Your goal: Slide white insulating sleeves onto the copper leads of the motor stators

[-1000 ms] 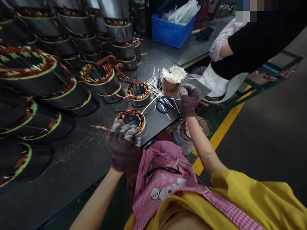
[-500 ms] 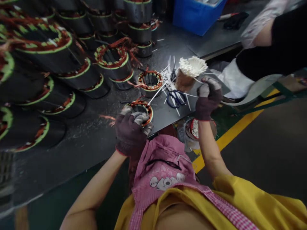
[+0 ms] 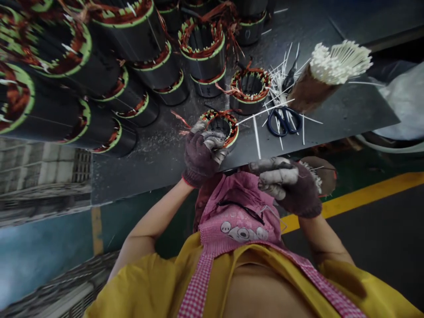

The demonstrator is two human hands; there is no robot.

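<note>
My left hand [image 3: 202, 152], in a dark glove, grips the near rim of a small wound stator [image 3: 221, 129] with copper coils and a green edge, at the bench's front edge. My right hand [image 3: 285, 182], also gloved, hovers in front of the bench over my pink apron, its fingers pinched on a thin white cable tie [image 3: 257, 138] that points up toward the stator. Another tie [image 3: 265, 110] lies across the stator's top.
A second small stator [image 3: 249, 86] stands behind the first. Blue-handled scissors [image 3: 284, 121] lie among loose ties. A brown cup packed with white ties [image 3: 327, 70] stands at the right. Several larger stators [image 3: 99, 79] are stacked left and behind. A yellow floor line [image 3: 371, 198] runs below.
My right hand has come back from the cup of ties toward my body, with a tie pinched in it. The view has tilted down and closer; my left hand stays on the stator.
</note>
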